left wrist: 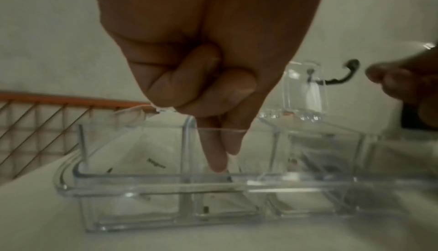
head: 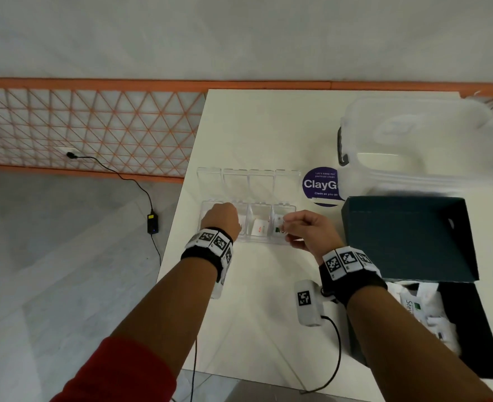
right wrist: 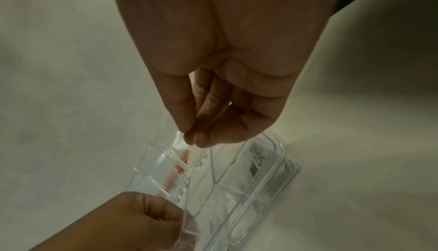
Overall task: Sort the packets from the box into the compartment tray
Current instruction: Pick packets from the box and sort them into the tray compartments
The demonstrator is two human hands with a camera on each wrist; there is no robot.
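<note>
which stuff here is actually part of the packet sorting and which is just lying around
Part of the job:
- clear compartment tray, open lids
- dark box with packets left inside
- orange-marked packet and green-marked packet, already in compartments
- left hand and right hand, both at the tray

Just lying about:
- translucent plastic tub
- round ClayGo sticker
- charger and cable on the floor

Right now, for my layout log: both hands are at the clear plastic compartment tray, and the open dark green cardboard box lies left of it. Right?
No. The left hand and right hand are at the clear plastic compartment tray, but the dark green cardboard box lies right of it, per the head view.
</note>
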